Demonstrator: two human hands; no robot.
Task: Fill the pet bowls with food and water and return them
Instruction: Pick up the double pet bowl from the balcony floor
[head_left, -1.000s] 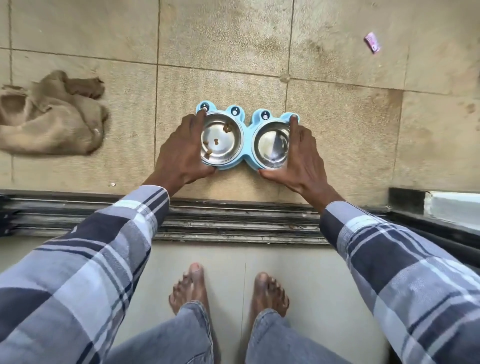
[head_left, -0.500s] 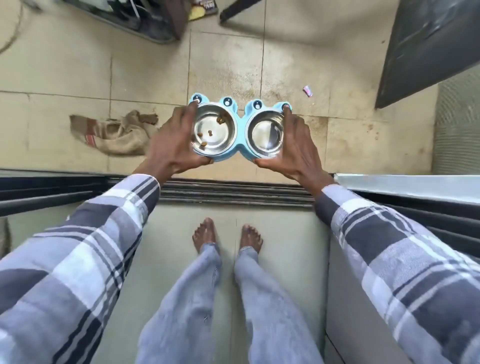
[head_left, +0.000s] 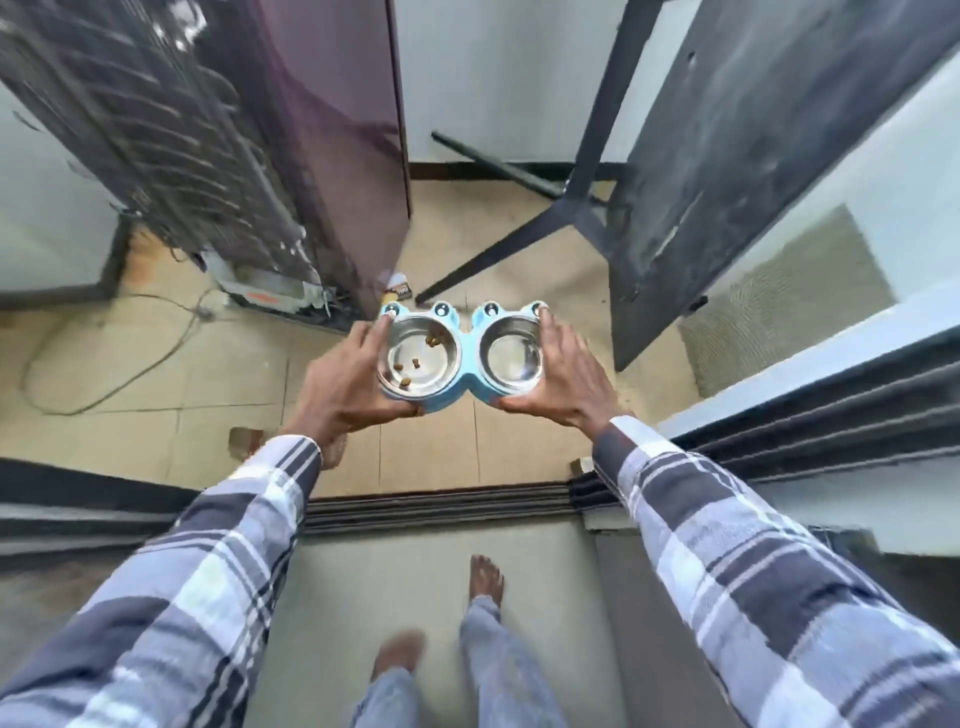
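Left hand (head_left: 345, 387) and right hand (head_left: 563, 382) grip opposite ends of blue feeder (head_left: 466, 358), held above tiled floor (head_left: 156, 364); few kibbles (head_left: 415, 364) in left bowl (head_left: 418, 358), right bowl (head_left: 511, 356) bare.

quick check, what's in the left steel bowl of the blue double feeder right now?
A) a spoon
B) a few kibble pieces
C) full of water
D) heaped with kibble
B: the left bowl of the blue feeder, held by the left hand and right hand, shows only a few scattered kibble pieces on bare steel.
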